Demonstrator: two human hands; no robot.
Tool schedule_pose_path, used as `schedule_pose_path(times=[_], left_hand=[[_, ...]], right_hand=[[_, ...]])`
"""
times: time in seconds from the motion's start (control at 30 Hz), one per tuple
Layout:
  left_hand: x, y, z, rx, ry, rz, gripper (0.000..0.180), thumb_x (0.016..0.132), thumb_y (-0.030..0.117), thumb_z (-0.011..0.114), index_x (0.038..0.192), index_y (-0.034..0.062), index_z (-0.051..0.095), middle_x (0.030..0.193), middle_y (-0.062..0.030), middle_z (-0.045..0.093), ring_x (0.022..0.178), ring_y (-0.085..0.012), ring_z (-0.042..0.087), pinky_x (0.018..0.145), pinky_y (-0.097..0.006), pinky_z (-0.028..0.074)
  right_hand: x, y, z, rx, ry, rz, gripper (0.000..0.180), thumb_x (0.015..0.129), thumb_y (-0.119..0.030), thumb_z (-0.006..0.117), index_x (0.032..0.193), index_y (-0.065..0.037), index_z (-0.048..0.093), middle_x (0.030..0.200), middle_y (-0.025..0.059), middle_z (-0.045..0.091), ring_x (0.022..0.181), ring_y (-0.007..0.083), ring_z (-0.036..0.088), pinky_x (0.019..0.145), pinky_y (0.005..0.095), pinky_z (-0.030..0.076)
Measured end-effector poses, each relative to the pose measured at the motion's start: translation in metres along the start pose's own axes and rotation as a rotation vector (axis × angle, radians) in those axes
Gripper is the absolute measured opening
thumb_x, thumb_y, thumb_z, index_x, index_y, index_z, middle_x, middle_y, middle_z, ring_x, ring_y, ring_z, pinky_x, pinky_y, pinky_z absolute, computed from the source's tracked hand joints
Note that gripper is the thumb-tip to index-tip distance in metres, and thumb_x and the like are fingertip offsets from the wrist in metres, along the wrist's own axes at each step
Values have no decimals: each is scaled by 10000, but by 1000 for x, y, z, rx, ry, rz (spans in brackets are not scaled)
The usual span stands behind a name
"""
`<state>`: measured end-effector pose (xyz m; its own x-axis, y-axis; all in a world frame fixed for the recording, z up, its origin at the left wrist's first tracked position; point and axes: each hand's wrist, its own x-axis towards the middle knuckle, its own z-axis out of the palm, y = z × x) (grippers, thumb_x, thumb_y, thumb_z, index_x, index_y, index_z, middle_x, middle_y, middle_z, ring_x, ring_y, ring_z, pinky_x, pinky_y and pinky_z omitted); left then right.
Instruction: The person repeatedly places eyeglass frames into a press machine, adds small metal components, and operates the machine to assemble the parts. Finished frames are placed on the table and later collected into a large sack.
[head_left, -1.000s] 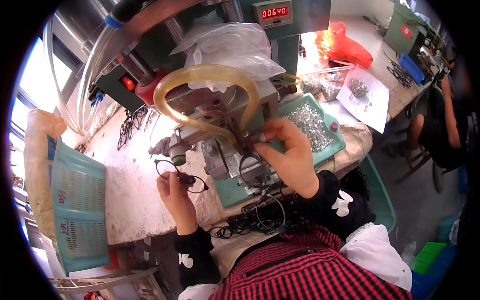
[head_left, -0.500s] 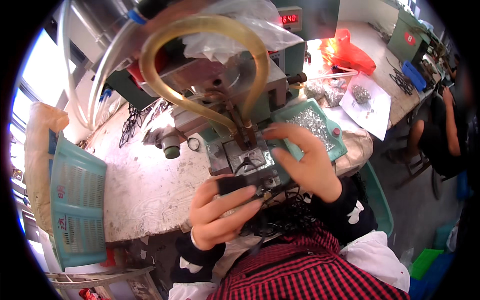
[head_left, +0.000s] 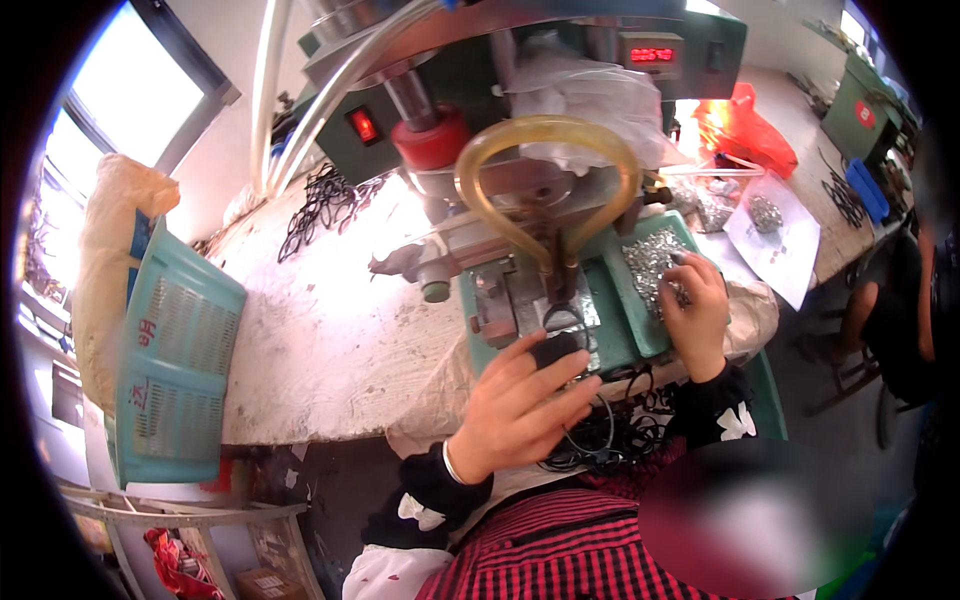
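Note:
My left hand [head_left: 525, 410] is at the front of a bench press [head_left: 560, 285], its fingers closed around a thin black cord [head_left: 605, 425]. A loop of the cord rises by the press's metal die. Black wrapping [head_left: 556, 350] covers one fingertip of this hand. To the right, my right hand [head_left: 697, 312] reaches into a green tray [head_left: 652, 338] of small shiny metal pieces [head_left: 650, 262]. Its fingers are curled and pinched at the pieces; what lies between them is too small to make out. More black cords [head_left: 625, 440] lie in a tangle below my hands.
A yellowish tube [head_left: 548, 130] arches over the press. Left stands a turquoise basket [head_left: 185, 350] beside a tan sack [head_left: 110, 270]. Behind the tray are a red plastic bag [head_left: 750, 135] and a white sheet [head_left: 775, 245] with metal pieces. Another person [head_left: 890, 310] sits at far right.
My right hand has moved from beside the die to the metal pieces in the tray. My left hand stays at the press front. The whole view has shifted.

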<state>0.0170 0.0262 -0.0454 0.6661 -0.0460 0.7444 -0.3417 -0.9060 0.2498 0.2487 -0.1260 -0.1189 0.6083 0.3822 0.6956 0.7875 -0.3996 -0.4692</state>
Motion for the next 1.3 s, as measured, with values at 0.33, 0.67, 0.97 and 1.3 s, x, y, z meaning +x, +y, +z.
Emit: schedule_pose_path(times=[0.33,0.67,0.97,1.3], left_hand=[[-31,-112,-58,495,418,-543,212,845,-10,691,1057,-7,686,1185,-167,647,1126,-315,621,938,-397,510],[-165,-408,26,199,348,-1006,167,835,257,709,900,109,749,919,-68,737,909,-247,691,804,-404,522],[-102,-209,-40,-402,452,-1041,100,956,132,570,1004,54,611,887,-33,601,745,-145,593,649,-287,484],[-64,-70,-41,-676,788,-840,160,1063,142,545,1193,56,579,1026,-73,648,849,-170,655,754,-300,544]], right_hand=[[-5,13,21,902,116,590,119,944,-10,680,1061,-8,704,914,-13,664,843,54,592,765,204,459],[-1,-21,-5,563,18,416,147,880,-5,732,1027,-1,729,904,38,730,836,107,647,780,255,502],[10,-67,-42,641,-179,154,191,792,52,729,975,-3,723,907,107,707,853,241,687,795,330,527],[14,-112,8,899,-124,274,442,826,29,720,1249,22,590,945,78,714,911,146,694,835,276,520]])
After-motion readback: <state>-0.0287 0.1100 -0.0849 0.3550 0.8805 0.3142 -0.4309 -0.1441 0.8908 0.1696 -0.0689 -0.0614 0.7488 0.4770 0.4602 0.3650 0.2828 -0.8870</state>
